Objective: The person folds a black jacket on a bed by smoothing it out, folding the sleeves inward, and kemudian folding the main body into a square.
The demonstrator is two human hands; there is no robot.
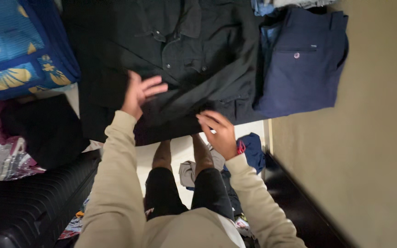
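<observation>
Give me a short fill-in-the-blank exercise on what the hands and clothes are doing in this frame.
1. Both hands rest on a spread-out ____ jacket.
2. The left hand lies flat on it with its fingers ____.
3. Beside the jacket, toward the wall, lie folded ____ trousers.
4. The right hand is at the jacket's ____ edge, nearest the person.

Missing words: black; spread open; navy blue; lower

Dim indoor light, soft overall blur; dark fabric detail lost, perhaps underexposed.
</observation>
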